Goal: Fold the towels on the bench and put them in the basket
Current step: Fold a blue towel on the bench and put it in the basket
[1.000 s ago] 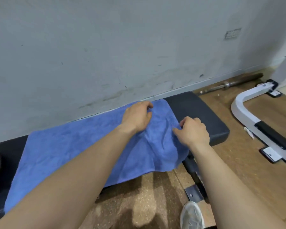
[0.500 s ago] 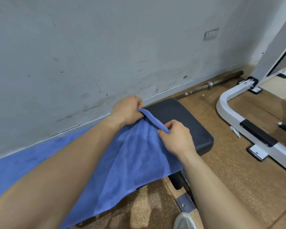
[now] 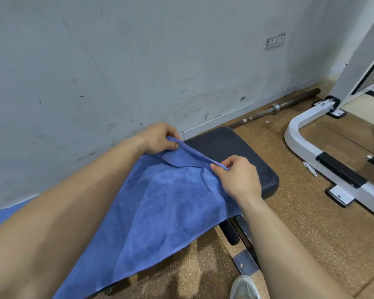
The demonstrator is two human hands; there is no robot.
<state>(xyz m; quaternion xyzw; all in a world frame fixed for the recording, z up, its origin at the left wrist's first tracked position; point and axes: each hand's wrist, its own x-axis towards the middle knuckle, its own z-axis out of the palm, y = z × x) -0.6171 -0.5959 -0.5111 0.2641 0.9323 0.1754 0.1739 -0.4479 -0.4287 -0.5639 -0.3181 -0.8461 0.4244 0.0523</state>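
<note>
A blue towel (image 3: 160,208) lies over the black padded bench (image 3: 235,152), its front edge hanging down toward the floor. My left hand (image 3: 160,139) pinches the towel's far right corner near the wall. My right hand (image 3: 238,178) pinches the near right corner. Between the two hands the towel's right edge is lifted off the bench pad. My left forearm covers much of the towel's left part. No basket is in view.
A grey wall (image 3: 138,61) runs right behind the bench. On the cork floor lie a barbell bar (image 3: 276,106) by the wall and a white machine frame (image 3: 311,152) to the right. The bench leg (image 3: 240,238) and my shoe (image 3: 244,288) are below.
Both hands went from resting flat on the towel to pinching its right corners. The right edge has come up off the bench. The view has shifted to the right.
</note>
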